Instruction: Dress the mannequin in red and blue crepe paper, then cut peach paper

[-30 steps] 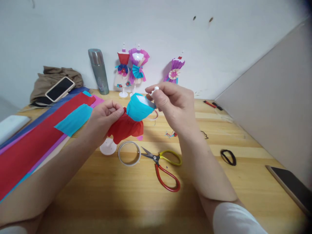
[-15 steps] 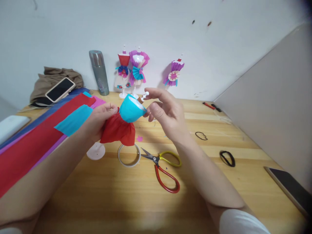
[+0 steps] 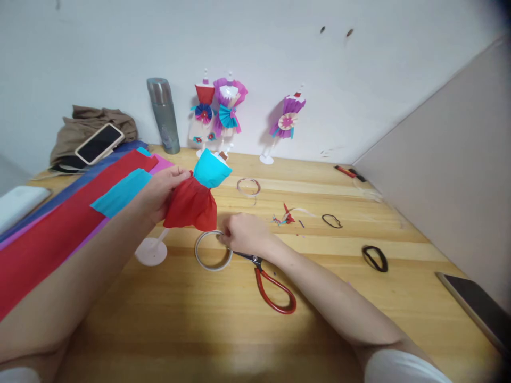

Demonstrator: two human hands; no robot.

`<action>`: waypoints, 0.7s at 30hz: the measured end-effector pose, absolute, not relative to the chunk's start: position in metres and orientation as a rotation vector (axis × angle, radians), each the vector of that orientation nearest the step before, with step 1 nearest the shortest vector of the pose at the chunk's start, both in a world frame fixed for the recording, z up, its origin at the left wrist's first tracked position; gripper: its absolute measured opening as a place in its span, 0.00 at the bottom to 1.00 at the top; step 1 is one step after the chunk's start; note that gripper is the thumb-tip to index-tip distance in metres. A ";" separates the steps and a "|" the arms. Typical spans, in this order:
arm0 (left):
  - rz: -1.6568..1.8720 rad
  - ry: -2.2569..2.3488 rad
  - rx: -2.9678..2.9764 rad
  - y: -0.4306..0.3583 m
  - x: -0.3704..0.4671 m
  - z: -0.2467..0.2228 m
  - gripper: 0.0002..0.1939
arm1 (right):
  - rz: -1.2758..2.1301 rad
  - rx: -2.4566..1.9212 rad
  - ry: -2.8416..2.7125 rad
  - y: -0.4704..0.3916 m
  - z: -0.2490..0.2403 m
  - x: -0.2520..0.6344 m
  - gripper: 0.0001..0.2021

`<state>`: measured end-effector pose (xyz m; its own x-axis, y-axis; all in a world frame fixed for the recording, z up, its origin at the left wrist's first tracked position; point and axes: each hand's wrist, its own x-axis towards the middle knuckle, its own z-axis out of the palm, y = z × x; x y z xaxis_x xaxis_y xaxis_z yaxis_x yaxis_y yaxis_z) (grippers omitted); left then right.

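My left hand (image 3: 163, 186) is closed on a small dress-form mannequin, pinching it at the waist. The form wears a turquoise paper bodice (image 3: 211, 169) and a gathered red skirt (image 3: 191, 205); its round white base (image 3: 151, 251) hangs tilted below. My right hand (image 3: 247, 233) is lowered to the table with its fingers curled, right at the edge of a roll of tape (image 3: 197, 255). Whatever lies under those fingertips is hidden. Scissors with a red handle (image 3: 275, 298) lie open beneath my right wrist, which covers their other handle.
Strips of coloured crepe paper (image 3: 43, 239) lie at left, near a phone (image 3: 99, 143) and cloth (image 3: 96, 121). A steel flask (image 3: 164, 117) and several dressed mini mannequins (image 3: 288, 119) stand by the wall. Paper scraps (image 3: 288, 217), black bands (image 3: 375, 259) and another phone (image 3: 475, 306) are at right.
My right hand has moved from beside the mannequin's neck down to the table near the tape, over where a small pink paper flower lay. The mannequin has tipped more upright in my left hand.
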<state>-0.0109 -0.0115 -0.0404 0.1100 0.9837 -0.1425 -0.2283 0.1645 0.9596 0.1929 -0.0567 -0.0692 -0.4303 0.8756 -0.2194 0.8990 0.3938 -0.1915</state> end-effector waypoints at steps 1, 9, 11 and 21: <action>1.134 1.036 0.960 -0.011 -0.011 -0.041 0.09 | -0.425 1.631 2.547 -0.057 -0.069 0.192 0.11; 1.136 1.063 0.952 -0.011 -0.008 -0.042 0.11 | -0.495 1.859 2.457 -0.037 -0.057 0.242 0.11; 1.129 1.057 0.960 -0.013 -0.005 -0.041 0.12 | -0.501 1.901 2.411 -0.031 -0.056 0.258 0.11; 1.119 0.998 0.961 -0.039 0.020 -0.037 0.11 | -1.707 2.114 3.093 -0.025 -0.025 0.261 0.20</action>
